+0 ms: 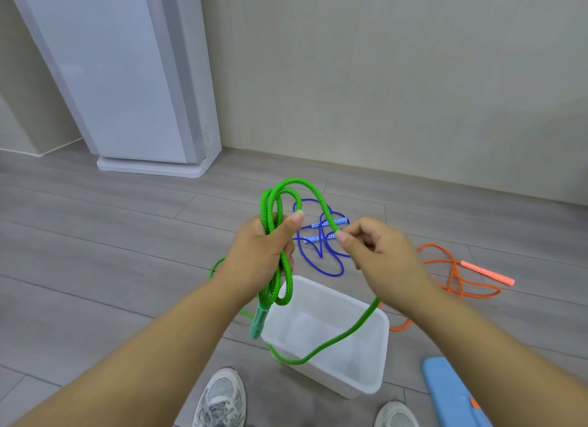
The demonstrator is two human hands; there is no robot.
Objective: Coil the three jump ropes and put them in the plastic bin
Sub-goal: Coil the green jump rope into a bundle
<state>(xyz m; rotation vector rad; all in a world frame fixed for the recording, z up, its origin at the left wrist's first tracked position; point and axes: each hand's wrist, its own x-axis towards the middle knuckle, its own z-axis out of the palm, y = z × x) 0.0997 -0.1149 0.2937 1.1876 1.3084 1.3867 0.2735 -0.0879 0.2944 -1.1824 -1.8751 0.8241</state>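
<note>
Green braided cord of a jump rope is gathered in several loops in the left hand, whose fingers are curled round the bundle with the thumb pointing up along it; the rope's translucent green handle hangs below that fist, just beside the near-left corner of the bin. The right hand pinches the same rope between thumb and forefinger, a high arc joining the two hands, and the slack drops from it across the open top of the white translucent plastic bin, which stands on the grey wood-look floor and holds no rope inside. Beyond the hands a blue jump rope with patterned handles lies loose on the floor, and an orange jump rope with a pink-orange handle lies to the right, well apart from the bin. Grey mesh sneakers show at the bottom edge, a light blue flat object at lower right, and a tall white appliance stands by the wall.
</note>
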